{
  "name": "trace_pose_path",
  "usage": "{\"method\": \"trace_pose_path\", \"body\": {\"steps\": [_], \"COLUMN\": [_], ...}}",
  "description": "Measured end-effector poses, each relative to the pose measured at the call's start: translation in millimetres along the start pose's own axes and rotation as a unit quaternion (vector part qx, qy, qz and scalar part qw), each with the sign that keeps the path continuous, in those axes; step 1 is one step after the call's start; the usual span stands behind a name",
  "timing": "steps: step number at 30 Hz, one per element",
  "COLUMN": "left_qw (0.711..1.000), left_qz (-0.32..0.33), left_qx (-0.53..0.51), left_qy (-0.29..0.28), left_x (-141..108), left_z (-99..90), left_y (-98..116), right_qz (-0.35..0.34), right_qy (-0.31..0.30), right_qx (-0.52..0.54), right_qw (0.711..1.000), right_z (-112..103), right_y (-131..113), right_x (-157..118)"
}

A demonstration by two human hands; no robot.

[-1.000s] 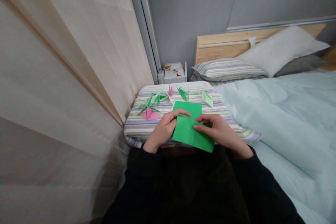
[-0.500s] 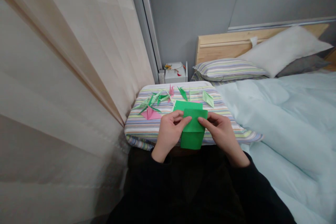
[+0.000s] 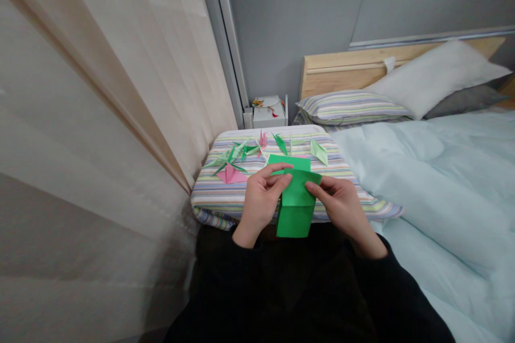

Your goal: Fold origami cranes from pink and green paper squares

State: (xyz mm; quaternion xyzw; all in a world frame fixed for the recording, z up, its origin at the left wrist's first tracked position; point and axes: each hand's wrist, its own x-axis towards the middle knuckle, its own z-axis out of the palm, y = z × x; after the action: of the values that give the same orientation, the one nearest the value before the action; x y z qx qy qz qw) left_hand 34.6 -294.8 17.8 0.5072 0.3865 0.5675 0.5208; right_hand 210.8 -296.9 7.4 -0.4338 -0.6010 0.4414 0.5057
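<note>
A sheet of bright green origami paper stands lengthwise in front of me, with its upper part folded into a flap. My left hand pinches the flap's left edge between thumb and fingers. My right hand holds its right edge the same way. Part of the sheet lies behind the flap, reaching up towards the cranes. Both hands hold the paper above a striped cushion. Folded paper cranes lie on the cushion: a pink one left of my left hand, and a pale green one beyond my right hand.
More green and pink paper cranes crowd the cushion's far side. A bed with a pale blue duvet and pillows lies to the right. A white box stands behind the cushion, and a pale wardrobe door rises on the left.
The folded flap has lifted and tilted a little towards me, and the lower part of the sheet has slid slightly towards me. Both hands have spread slightly apart.
</note>
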Motion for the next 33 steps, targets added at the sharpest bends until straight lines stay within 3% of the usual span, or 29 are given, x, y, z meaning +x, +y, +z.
{"method": "trace_pose_path", "body": {"steps": [4,8,13,33], "left_qw": [1.0,0.999,0.996,0.991], "left_qz": [-0.009,0.004,0.009,0.039], "left_qx": [0.0,0.04,0.084,0.124], "left_qy": [0.008,0.018,-0.008,-0.032], "left_x": [0.9,-0.7,-4.6,-5.7], "left_z": [0.6,2.2,3.2,-2.3], "left_y": [1.5,3.8,3.6,3.1], "right_qz": [-0.02,-0.07,-0.124,-0.093], "right_qy": [0.002,0.054,0.034,0.034], "right_qx": [-0.047,-0.079,-0.159,-0.133], "right_qw": [0.999,0.993,0.979,0.986], "right_z": [0.8,2.9,3.1,1.1], "right_y": [0.5,-0.1,-3.1,-1.8], "right_x": [0.0,0.0,2.0,4.9]}}
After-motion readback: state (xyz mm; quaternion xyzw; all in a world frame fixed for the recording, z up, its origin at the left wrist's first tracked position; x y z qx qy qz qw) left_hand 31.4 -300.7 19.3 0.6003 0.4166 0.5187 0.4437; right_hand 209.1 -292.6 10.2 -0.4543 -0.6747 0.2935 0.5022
